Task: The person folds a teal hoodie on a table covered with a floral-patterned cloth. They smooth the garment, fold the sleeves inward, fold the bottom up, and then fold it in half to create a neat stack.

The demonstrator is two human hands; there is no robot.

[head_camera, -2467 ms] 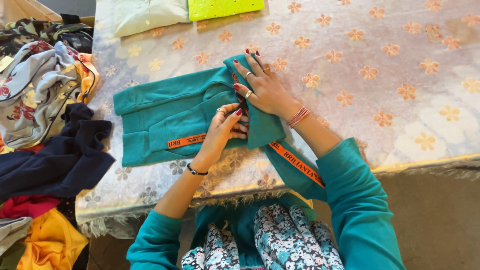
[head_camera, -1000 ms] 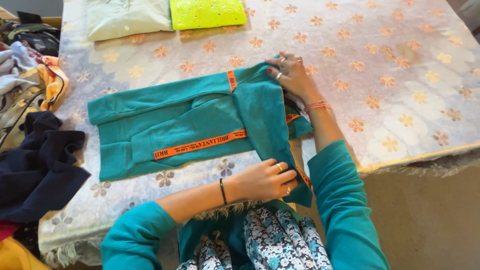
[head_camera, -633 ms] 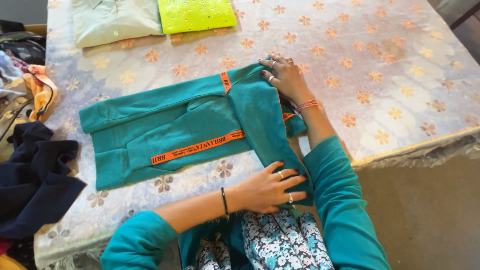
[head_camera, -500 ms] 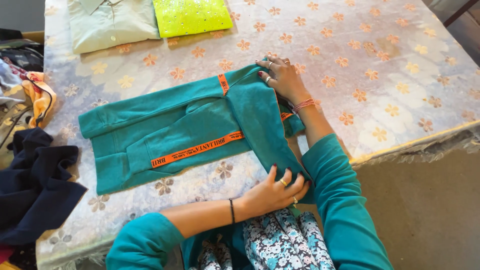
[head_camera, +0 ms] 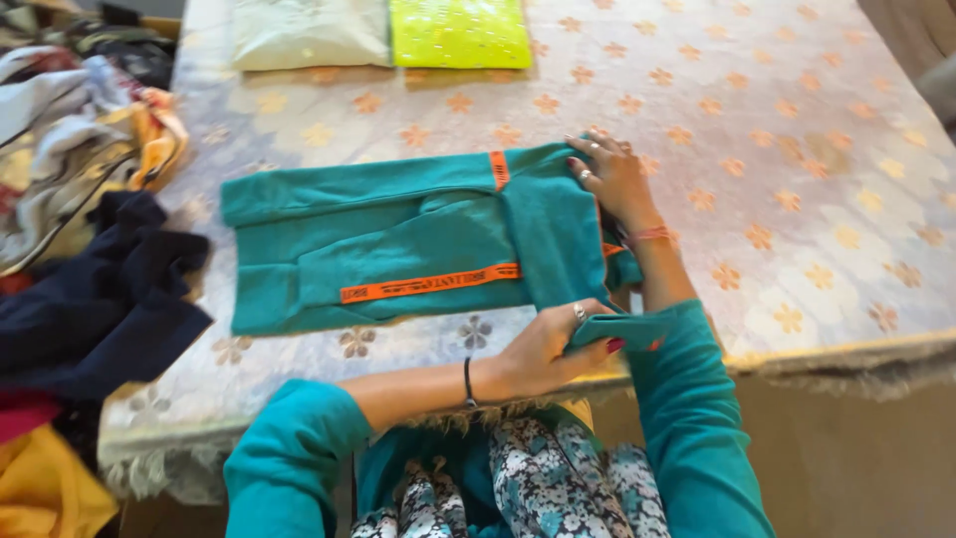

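A teal cloth [head_camera: 398, 239] with an orange printed edge strip lies folded on the flowered bedsheet [head_camera: 797, 149]. My right hand [head_camera: 609, 174] presses flat on the cloth's far right corner, fingers spread. My left hand [head_camera: 553, 344] pinches the near end of the teal cloth at the bed's front edge and lifts it slightly. A folded band of the cloth runs between the two hands. Both arms wear teal sleeves.
A pale folded cloth [head_camera: 309, 35] and a bright yellow-green folded cloth [head_camera: 460, 32] lie at the far side of the bed. A heap of mixed clothes [head_camera: 80, 130] and a dark navy garment [head_camera: 95, 289] lie on the left. The bed's fringed edge [head_camera: 846, 359] runs along the front.
My left hand has closed on the near end of the teal cloth and raised it at the bed edge. The right hand stays pressed on the far corner. The view shifted slightly.
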